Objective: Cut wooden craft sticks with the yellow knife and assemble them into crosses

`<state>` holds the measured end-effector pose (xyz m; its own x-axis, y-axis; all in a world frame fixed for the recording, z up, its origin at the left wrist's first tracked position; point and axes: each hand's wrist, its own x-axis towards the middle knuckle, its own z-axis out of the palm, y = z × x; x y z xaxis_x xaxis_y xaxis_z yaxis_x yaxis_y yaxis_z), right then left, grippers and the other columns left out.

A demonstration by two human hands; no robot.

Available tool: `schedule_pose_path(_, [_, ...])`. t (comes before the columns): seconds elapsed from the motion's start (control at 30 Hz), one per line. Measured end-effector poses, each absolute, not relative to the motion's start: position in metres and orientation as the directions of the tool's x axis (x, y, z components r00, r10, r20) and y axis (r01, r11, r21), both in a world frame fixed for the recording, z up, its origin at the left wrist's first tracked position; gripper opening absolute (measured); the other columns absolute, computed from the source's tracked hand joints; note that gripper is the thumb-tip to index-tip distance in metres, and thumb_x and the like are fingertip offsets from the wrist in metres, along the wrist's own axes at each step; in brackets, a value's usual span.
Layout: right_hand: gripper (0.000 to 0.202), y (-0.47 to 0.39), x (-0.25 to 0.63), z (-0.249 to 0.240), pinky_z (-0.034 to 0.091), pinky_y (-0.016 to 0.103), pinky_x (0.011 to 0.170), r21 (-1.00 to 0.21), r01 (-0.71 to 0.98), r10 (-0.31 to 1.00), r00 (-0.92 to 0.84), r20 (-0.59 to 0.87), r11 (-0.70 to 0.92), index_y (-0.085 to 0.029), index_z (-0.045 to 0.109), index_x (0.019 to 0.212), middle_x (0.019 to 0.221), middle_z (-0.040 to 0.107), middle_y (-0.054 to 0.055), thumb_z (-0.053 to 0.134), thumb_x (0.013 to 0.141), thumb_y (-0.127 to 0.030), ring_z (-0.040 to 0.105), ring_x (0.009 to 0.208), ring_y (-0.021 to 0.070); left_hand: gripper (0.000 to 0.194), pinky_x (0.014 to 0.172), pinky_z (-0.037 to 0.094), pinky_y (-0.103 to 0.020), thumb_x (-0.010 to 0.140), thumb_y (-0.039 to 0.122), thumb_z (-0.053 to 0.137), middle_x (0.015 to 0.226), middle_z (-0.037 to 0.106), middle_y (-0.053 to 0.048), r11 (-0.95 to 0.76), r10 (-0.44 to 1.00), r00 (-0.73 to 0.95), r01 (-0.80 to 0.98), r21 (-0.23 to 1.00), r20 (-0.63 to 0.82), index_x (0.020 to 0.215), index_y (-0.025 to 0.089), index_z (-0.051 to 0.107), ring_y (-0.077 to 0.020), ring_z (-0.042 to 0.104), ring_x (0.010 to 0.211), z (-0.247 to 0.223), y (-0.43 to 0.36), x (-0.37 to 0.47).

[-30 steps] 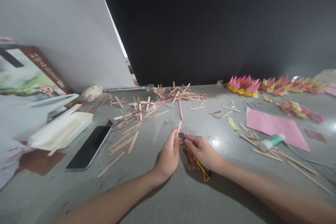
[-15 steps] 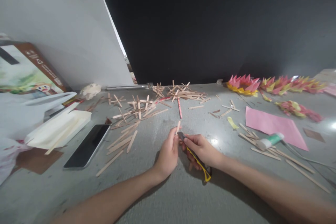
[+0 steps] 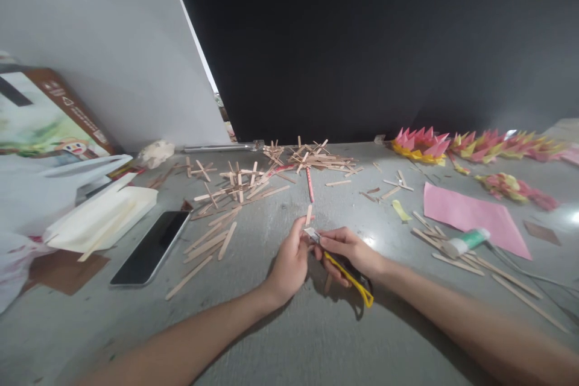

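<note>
My left hand (image 3: 292,262) is closed around a wooden craft stick (image 3: 309,215), whose upper end pokes out above the fingers. In my right hand (image 3: 346,253) I grip a yellow and black utility knife (image 3: 357,280). Its metal blade end (image 3: 312,233) lies close against the stick, by my left fingertips; whether it touches is hard to see. Part of the stick is hidden by my fingers. Beyond my hands, a red patterned stick (image 3: 310,185) points toward me from a heap of craft sticks (image 3: 316,160).
A phone (image 3: 151,247) and a white paper tray (image 3: 104,217) lie at the left. Loose sticks (image 3: 212,247) are nearby. At the right are a glue stick (image 3: 468,241), pink paper (image 3: 474,217), more sticks and folded paper flowers (image 3: 420,146). A dark panel (image 3: 362,42) stands behind.
The knife's handle end has swung slightly right, and its blade now shows its bright flat side. The stick's tip in my left hand stands a bit more upright.
</note>
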<state>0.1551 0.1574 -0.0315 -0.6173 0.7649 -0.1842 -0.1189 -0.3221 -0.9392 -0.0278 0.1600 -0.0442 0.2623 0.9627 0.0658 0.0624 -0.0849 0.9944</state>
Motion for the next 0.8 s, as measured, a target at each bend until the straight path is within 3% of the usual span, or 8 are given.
schedule_pose_path(0.1, [0.044,0.162,0.161,-0.031,0.037,0.022,0.04,-0.946,-0.208,0.856,-0.505,-0.113,-0.248,-0.018,0.062,0.09,0.05,0.057,-0.004,0.058,0.099,-0.062,0.047,0.037,0.0105,0.042,0.091,0.058,-0.039,0.106,0.053,0.047,0.095,0.073,-0.006,-0.043,0.954,0.295,-0.061,0.997,0.059,0.134,0.022,0.052,-0.0217,0.074,0.09,-0.046,0.162,-0.025])
schedule_pose_path(0.2, [0.042,0.169,0.167,-0.031,0.039,0.023,0.043,-0.97,-0.242,0.985,-0.173,0.007,-0.036,-0.02,0.062,0.099,0.054,0.056,-0.005,0.056,0.1,-0.062,0.047,0.041,0.0114,0.046,0.088,0.06,-0.042,0.103,0.06,0.051,0.104,0.077,-0.012,0.013,0.954,0.299,-0.149,0.989,0.032,0.127,0.021,0.048,-0.0242,0.077,0.093,-0.048,0.163,-0.022])
schedule_pose_path(0.27, [0.043,0.173,0.17,-0.031,0.038,0.024,0.045,-0.982,-0.132,0.989,0.071,0.129,0.137,-0.021,0.062,0.103,0.059,0.055,-0.004,0.054,0.101,-0.063,0.046,0.046,0.0123,0.046,0.082,0.061,-0.041,0.102,0.062,0.052,0.102,0.077,-0.012,0.033,0.96,0.279,-0.17,0.985,0.016,0.122,0.021,0.044,-0.0246,0.078,0.088,-0.049,0.162,-0.021])
schedule_pose_path(0.33, [0.044,0.175,0.172,-0.032,0.038,0.025,0.047,-0.974,0.003,0.954,0.197,0.225,0.229,-0.022,0.061,0.101,0.06,0.053,-0.004,0.05,0.103,-0.065,0.045,0.049,0.0133,0.044,0.075,0.061,-0.039,0.102,0.062,0.051,0.097,0.078,-0.011,0.039,0.965,0.262,-0.172,0.984,0.007,0.115,0.022,0.042,-0.0239,0.078,0.082,-0.048,0.161,-0.02])
schedule_pose_path(0.57, [0.045,0.182,0.172,-0.04,0.034,0.024,0.047,-0.99,0.063,0.987,0.096,0.131,0.125,-0.021,0.061,0.1,0.054,0.054,-0.005,0.047,0.105,-0.063,0.047,0.046,0.0123,0.039,0.065,0.056,-0.034,0.103,0.06,0.051,0.077,0.074,-0.003,0.061,0.965,0.261,-0.161,0.985,-0.017,0.105,0.022,0.041,-0.0179,0.071,0.063,-0.041,0.159,-0.021])
schedule_pose_path(0.8, [0.049,0.185,0.172,-0.04,0.033,0.022,0.044,-0.997,0.018,0.993,0.087,0.076,0.074,-0.021,0.061,0.096,0.05,0.054,-0.005,0.051,0.1,-0.068,0.047,0.043,0.0116,0.039,0.061,0.053,-0.032,0.103,0.061,0.049,0.074,0.072,-0.001,0.068,0.966,0.255,-0.134,0.989,-0.032,0.104,0.023,0.038,-0.0174,0.068,0.06,-0.044,0.16,-0.02])
